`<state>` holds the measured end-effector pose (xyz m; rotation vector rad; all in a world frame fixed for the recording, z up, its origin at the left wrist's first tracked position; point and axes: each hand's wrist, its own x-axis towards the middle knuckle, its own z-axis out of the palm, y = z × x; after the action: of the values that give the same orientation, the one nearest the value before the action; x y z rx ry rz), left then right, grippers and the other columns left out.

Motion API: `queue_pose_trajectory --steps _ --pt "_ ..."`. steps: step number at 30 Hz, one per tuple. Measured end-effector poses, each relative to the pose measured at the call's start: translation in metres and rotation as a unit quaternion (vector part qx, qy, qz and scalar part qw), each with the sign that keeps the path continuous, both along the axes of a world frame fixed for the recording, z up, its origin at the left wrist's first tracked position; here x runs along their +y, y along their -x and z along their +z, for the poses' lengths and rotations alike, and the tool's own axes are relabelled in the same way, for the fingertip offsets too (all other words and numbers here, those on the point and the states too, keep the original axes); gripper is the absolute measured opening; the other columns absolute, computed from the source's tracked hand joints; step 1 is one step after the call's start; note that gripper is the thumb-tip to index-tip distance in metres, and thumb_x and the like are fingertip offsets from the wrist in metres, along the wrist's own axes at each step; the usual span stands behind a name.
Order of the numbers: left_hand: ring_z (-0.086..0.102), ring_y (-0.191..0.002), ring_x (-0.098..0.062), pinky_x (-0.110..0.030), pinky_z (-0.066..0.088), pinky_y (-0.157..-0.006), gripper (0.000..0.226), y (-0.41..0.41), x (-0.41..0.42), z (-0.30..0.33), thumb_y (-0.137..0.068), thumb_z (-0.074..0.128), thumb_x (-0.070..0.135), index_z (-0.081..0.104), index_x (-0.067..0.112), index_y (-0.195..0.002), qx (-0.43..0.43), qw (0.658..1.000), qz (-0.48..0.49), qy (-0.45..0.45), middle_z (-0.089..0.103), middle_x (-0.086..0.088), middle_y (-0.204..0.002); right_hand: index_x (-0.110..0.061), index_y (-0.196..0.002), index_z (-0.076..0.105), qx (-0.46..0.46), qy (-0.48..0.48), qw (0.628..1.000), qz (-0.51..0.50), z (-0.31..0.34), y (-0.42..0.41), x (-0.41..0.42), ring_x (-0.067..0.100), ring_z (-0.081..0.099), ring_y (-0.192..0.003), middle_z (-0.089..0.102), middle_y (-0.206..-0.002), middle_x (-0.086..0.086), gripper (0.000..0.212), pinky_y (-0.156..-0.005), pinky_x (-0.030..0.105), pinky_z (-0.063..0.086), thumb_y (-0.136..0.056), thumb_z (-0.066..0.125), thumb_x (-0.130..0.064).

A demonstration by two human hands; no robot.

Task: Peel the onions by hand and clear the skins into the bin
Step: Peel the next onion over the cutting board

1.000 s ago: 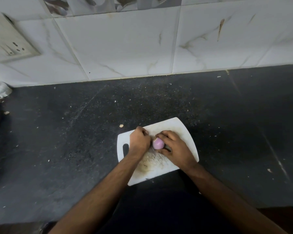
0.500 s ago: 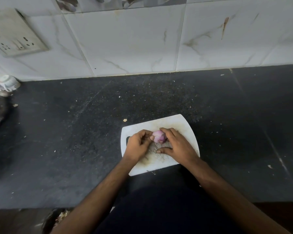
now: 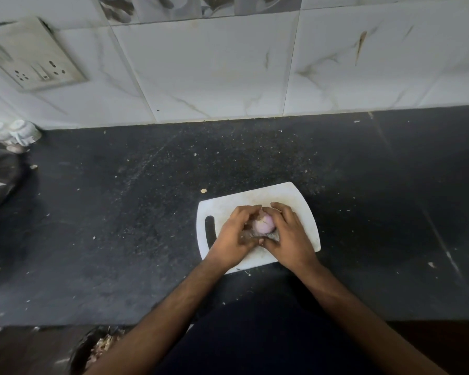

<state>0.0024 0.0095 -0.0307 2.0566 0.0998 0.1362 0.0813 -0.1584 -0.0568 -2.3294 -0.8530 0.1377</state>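
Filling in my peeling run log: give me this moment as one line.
stage: peeling | left hand: grips onion | right hand: grips onion | over: cutting board | bin: holds skins, lower left

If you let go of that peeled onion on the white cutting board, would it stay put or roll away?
The onion looks round and small, so it would probably roll on the flat cutting board. Its pale surface seems smooth, likely slippery. The left hand and right hand cup it from both sides, which suggests that it needs steadying.
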Motion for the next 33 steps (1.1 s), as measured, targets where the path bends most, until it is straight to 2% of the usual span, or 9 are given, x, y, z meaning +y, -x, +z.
queue_pose_trajectory --steps 3,7,12,16,19,22,26,31,33 --pt "0.054 -0.127 -0.007 -0.023 0.047 -0.108 0.077 -0.001 -0.001 -0.005 -0.080 0.085 0.013 0.047 0.015 -0.147 0.006 1.000 -0.007 -0.024 0.053 0.001 -0.138 -0.021 -0.144 0.047 -0.015 0.014 0.999 0.027 -0.001 -0.001 -0.008 0.018 0.044 -0.129 0.046 -0.141 -0.003 0.070 -0.111 0.037 0.041 -0.083 0.078 -0.038" --pt "0.057 -0.125 -0.007 -0.029 0.048 -0.108 0.071 0.003 0.001 -0.010 -0.083 0.084 0.022 0.049 0.016 -0.146 0.039 0.998 0.002 -0.046 0.060 0.003 -0.135 -0.022 -0.148 0.044 0.009 0.013 1.000 0.020 -0.002 0.003 -0.010 0.014 0.041 -0.136 0.047 -0.147 -0.005 0.068 -0.116 0.033 0.035 -0.088 0.073 -0.038" --pt "0.057 -0.122 -0.009 -0.022 0.046 -0.106 0.066 0.004 0.002 -0.008 -0.087 0.080 0.029 0.051 0.015 -0.144 0.029 0.995 0.001 -0.091 0.060 0.001 -0.134 -0.021 -0.152 0.038 0.026 0.001 0.999 0.020 0.000 0.001 -0.012 0.011 0.037 -0.141 0.042 -0.153 -0.005 0.076 -0.118 0.034 0.034 -0.088 0.074 -0.041" --pt "0.059 -0.119 -0.011 -0.025 0.047 -0.105 0.054 0.005 0.004 -0.004 -0.092 0.074 0.029 0.056 0.013 -0.140 0.010 0.993 0.018 -0.118 0.062 -0.001 -0.132 -0.025 -0.152 0.038 0.036 -0.002 0.999 0.014 0.007 0.000 -0.014 0.010 0.036 -0.140 0.039 -0.153 -0.008 0.082 -0.115 0.029 0.033 -0.084 0.076 -0.049" --pt "0.064 -0.111 -0.014 -0.032 0.051 -0.101 0.040 0.003 0.005 -0.006 -0.097 0.067 0.023 0.063 0.013 -0.136 0.014 0.989 0.033 -0.140 0.068 -0.001 -0.122 -0.026 -0.151 0.041 0.041 -0.006 0.999 0.019 0.011 0.003 -0.014 0.007 0.036 -0.137 0.040 -0.151 -0.011 0.081 -0.114 0.027 0.034 -0.082 0.077 -0.050" --pt "0.066 -0.102 -0.008 -0.022 0.050 -0.094 0.028 -0.003 -0.003 -0.006 -0.097 0.066 0.016 0.073 0.018 -0.124 0.037 0.993 0.034 -0.104 0.074 0.004 -0.111 -0.022 -0.148 0.047 0.052 -0.009 0.998 0.018 0.012 0.007 -0.013 0.009 0.037 -0.137 0.044 -0.149 -0.008 0.066 -0.115 0.031 0.037 -0.089 0.074 -0.035" --pt "0.072 -0.088 -0.002 -0.018 0.053 -0.085 0.014 -0.007 -0.011 -0.005 -0.093 0.072 0.009 0.080 0.016 -0.102 0.072 0.991 0.109 0.035 0.079 0.008 -0.094 -0.021 -0.146 0.050 0.066 -0.027 0.997 -0.004 0.014 0.008 -0.013 0.010 0.040 -0.137 0.048 -0.147 -0.007 0.061 -0.115 0.028 0.036 -0.091 0.073 -0.032" --pt "0.065 -0.073 0.005 -0.010 0.048 -0.070 0.017 -0.002 -0.010 0.005 -0.096 0.067 0.011 0.072 0.025 -0.088 0.054 0.986 0.151 0.038 0.073 0.013 -0.082 -0.022 -0.146 0.050 0.052 -0.009 0.999 0.002 0.016 0.012 -0.012 0.008 0.038 -0.136 0.046 -0.147 -0.008 0.060 -0.112 0.025 0.036 -0.091 0.072 -0.032" --pt "0.064 -0.070 -0.003 -0.019 0.049 -0.066 0.019 0.001 -0.005 0.006 -0.098 0.064 0.015 0.067 0.028 -0.085 0.036 0.973 0.217 0.069 0.071 0.011 -0.081 -0.022 -0.145 0.051 0.053 -0.014 0.999 -0.002 0.015 0.012 -0.011 0.008 0.039 -0.135 0.047 -0.146 -0.008 0.059 -0.112 0.026 0.037 -0.091 0.072 -0.032"
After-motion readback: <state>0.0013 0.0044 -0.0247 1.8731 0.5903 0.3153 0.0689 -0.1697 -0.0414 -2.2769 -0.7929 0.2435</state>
